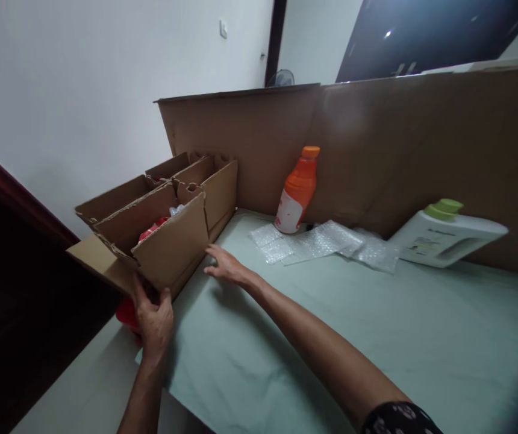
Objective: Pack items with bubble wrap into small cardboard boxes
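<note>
An open cardboard box (175, 244) with dividers stands at the left end of the table, its near flap (105, 265) folded out. My left hand (153, 319) grips its near lower corner, the thumb against the side and some fingers hidden by the cardboard. Beside the long wall of the box, my right hand (226, 265) reaches low with its fingers apart, the tips at or very close to the cardboard. Inside the nearest compartment lies something red (153, 230) with a bit of clear plastic, mostly hidden. A red object (127, 313) shows under the flap.
An orange bottle (297, 190) leans against a brown cardboard panel (403, 144) at the back. Bubble wrap sheets (326, 238) lie in front of it. To the right, a white jug (449, 235) with a green cap tilts on the pale green cloth (313, 325).
</note>
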`<control>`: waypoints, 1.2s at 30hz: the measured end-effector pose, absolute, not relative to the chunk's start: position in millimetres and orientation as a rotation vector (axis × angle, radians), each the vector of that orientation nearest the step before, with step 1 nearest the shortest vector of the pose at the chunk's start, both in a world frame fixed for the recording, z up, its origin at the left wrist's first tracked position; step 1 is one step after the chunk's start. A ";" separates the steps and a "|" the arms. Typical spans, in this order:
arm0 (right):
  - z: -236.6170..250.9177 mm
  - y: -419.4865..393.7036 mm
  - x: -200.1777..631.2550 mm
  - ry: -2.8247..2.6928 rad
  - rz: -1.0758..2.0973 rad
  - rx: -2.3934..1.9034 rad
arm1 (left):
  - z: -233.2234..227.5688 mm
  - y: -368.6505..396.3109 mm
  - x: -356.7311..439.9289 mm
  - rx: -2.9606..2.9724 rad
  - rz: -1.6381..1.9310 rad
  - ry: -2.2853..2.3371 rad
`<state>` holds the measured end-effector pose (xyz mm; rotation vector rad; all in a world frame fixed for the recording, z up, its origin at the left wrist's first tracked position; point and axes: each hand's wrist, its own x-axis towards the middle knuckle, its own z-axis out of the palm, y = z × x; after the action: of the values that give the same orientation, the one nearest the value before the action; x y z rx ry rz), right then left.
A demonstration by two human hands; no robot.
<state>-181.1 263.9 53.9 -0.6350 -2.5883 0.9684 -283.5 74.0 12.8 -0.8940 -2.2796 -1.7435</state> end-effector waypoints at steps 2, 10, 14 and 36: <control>42.0 246.4 -146.7 -2.623 0.914 -0.672 | 11.4 68.9 -269.8 -0.773 -1.771 -2.321; 5.1 186.4 24.8 -2.665 0.475 -0.829 | 17.9 65.9 -163.0 -1.367 -1.630 -2.486; -0.5 198.1 108.3 -2.565 0.297 -1.098 | 15.1 111.3 -145.3 -1.695 -1.464 -2.512; -20.2 195.0 203.4 -2.237 0.361 -1.342 | 11.3 301.5 -111.6 -1.420 -1.515 -2.458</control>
<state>203.4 195.0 -20.2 -1.3417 -2.2373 0.3611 -111.6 301.5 11.3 -1.4202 -2.4581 -1.5148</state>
